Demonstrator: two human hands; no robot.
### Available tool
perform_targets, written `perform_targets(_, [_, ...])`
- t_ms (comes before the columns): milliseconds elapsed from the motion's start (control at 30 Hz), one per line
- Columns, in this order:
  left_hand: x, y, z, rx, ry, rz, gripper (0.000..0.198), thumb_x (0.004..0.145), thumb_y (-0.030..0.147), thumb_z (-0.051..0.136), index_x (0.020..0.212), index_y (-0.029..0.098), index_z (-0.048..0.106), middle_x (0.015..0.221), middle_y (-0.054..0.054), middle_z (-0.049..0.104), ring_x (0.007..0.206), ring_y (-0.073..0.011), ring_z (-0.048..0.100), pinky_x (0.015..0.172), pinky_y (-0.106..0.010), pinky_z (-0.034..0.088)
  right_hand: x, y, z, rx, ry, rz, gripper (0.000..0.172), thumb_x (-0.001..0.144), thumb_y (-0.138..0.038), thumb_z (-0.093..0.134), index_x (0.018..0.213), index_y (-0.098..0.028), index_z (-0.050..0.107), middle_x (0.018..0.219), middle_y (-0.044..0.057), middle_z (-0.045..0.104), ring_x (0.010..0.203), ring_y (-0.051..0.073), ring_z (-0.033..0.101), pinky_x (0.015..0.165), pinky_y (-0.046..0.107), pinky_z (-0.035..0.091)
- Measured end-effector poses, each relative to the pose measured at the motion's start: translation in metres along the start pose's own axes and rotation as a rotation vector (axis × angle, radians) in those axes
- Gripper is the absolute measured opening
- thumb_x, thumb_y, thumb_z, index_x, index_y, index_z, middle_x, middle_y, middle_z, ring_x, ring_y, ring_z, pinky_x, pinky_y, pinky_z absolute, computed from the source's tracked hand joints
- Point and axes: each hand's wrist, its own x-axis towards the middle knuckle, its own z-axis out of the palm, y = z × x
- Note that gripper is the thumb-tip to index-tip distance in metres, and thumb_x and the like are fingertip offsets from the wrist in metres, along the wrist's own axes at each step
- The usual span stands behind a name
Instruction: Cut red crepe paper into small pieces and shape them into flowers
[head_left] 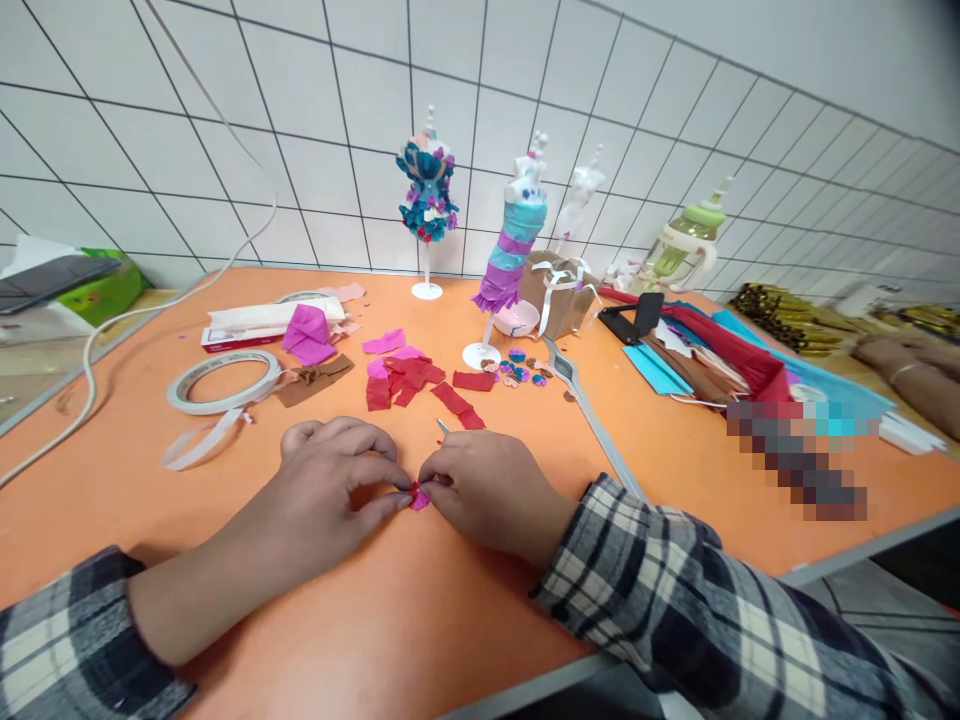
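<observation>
Pink-and-red paper [420,501], a small piece just below the centre of the frame, lies directly between the left hand [337,490] and right hand [487,490], neither nearer; each grip is pinched on it, its long axis indistinct.

From the centre of the view, we note at 12 o'clock a white tiled wall [360,140] with dark joint lines. At 2 o'clock we record a clear bottle [667,258] with a green lid and pale handle, near that wall. Toward 3 o'clock we find a black stand [646,314] and, farther out, gold-coloured bundles [784,318]. At 9 o'clock we log a bright green packet [105,298] and a dark slab [56,282]; a white cable [91,375] curves past, rising beyond 10.
</observation>
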Motion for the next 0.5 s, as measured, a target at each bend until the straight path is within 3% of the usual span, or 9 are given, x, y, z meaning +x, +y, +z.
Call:
perform_targets(233, [0.0017,-0.0011,0.0018,0.02,-0.076,0.043,0.018,0.084,0.032,0.062,0.079,0.038,0.078,0.09,0.002,0.073,0.091,-0.0246,0.063,0.083,-0.043,0.027,-0.0012,0.0014,0.0004,0.012,-0.059,-0.059,0.027,0.097,-0.026,0.051,0.093,-0.022,0.077,0.086,0.003,0.073,0.079,0.016,0.063,0.067,0.029,0.038])
perform_targets(400, [0.0032,0.0014,0.0007,0.017,-0.073,0.044,0.016,0.084,0.032,0.063,0.077,0.035,0.077,0.088,0.002,0.073,0.091,-0.0245,0.063,0.083,-0.043,0.027,-0.0039,-0.0044,-0.0027,0.028,-0.004,0.049,0.022,0.095,-0.034,0.056,0.097,-0.022,0.075,0.09,0.003,0.072,0.079,0.016,0.062,0.063,0.029,0.035])
perform_targets(500, [0.0032,0.0024,0.0002,0.029,-0.083,0.053,0.018,0.086,0.031,0.06,0.079,0.034,0.076,0.088,0.002,0.073,0.091,-0.0236,0.063,0.083,-0.043,0.025,-0.0035,-0.0041,-0.0014,0.037,-0.047,0.04,0.02,0.095,-0.031,0.057,0.093,-0.022,0.074,0.087,0.002,0.072,0.077,0.015,0.062,0.061,0.029,0.033])
